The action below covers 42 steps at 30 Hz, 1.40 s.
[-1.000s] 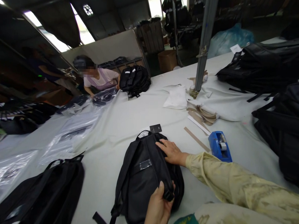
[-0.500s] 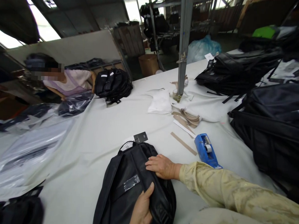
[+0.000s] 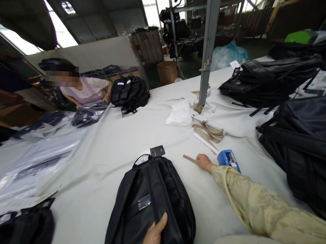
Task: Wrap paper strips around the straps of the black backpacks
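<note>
- Backpack (image 3: 151,200) lies flat on the table (image 3: 119,141) before me, my left hand (image 3: 154,236) clamped on its strap.
- Right hand (image 3: 203,161) touches a paper strip (image 3: 188,158) beside the tape dispenser (image 3: 228,159); whether it grips, I cannot tell.
- Nothing taped yet.

A co-worker (image 3: 80,89) sits beyond the white table (image 3: 119,134) beside plastic bags (image 3: 42,152).

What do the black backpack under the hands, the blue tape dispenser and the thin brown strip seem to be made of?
Black backpack: woven synthetic fabric, probably nylon or polyester, with a dull sheen and soft folds. Blue tape dispenser: moulded plastic, judging by its smooth, glossy, evenly coloured body. Thin brown strip by the right hand: it looks like card or kraft paper, flat and matte, but this is uncertain. The left hand grips the backpack.
</note>
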Available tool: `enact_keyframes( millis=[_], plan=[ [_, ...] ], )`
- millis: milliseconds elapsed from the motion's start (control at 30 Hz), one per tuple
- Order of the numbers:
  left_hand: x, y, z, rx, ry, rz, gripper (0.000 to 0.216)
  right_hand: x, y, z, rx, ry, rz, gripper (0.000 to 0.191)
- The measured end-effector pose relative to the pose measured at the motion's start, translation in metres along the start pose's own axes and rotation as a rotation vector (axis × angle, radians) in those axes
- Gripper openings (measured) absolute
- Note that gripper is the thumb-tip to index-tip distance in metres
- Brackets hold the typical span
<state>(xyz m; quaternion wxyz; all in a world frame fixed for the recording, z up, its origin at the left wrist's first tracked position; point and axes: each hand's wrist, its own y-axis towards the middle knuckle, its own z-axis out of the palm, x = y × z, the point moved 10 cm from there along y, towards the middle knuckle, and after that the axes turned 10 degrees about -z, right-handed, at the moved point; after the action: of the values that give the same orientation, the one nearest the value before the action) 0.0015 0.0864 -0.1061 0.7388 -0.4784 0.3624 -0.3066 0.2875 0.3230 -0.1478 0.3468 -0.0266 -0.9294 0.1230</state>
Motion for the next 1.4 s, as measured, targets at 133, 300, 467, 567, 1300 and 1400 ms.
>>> enact_keyframes(
  millis=[133, 300, 467, 567, 1300, 1400],
  plan=[
    [-0.003, -0.012, -0.005, 0.001, 0.006, 0.014, 0.053, 0.036, -0.029, 0.012, 0.095, 0.201, -0.130, 0.016],
    [-0.014, -0.022, -0.001, 0.023, 0.042, 0.030, 0.043, 0.097, -0.094, 0.014, 0.365, 0.562, -0.413, 0.011],
    [-0.021, -0.021, 0.008, 0.046, 0.061, 0.071, 0.040, 0.092, -0.095, 0.010, 0.311, 0.490, -0.344, 0.018],
    [-0.017, -0.020, 0.011, 0.043, 0.058, 0.081, 0.044, 0.062, -0.068, 0.001, 0.077, 0.295, -0.273, 0.025],
    [0.001, -0.006, 0.004, 0.063, 0.017, -0.036, 0.059, 0.019, 0.030, 0.069, -0.001, -0.216, -0.238, 0.021],
    [0.002, -0.001, 0.002, 0.074, 0.020, -0.037, 0.059, 0.014, 0.023, 0.069, -0.049, -0.208, -0.249, 0.019]
  ],
)
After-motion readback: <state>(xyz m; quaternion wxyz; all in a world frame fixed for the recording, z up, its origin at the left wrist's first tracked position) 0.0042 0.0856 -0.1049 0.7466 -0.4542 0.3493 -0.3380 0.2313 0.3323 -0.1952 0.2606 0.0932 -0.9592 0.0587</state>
